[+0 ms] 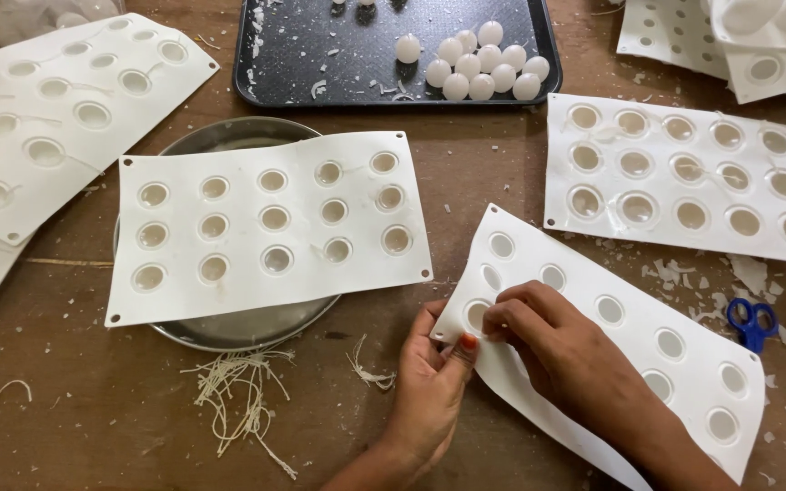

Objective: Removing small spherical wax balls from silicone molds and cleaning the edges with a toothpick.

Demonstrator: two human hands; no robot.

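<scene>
Fingers of the left hand are curled close together and pinch the near corner of a white flexible silicone mould sheet with round cavities, the thumb lying on top of its edge. The right hand lies on the same sheet, its fingers bent and the tips pressing around one corner cavity. This sheet lies tilted on the brown wooden table, right of a round metal plate. Whether the cavity holds anything is hidden by the fingers. Both forearms are cut off at the bottom edge.
</scene>
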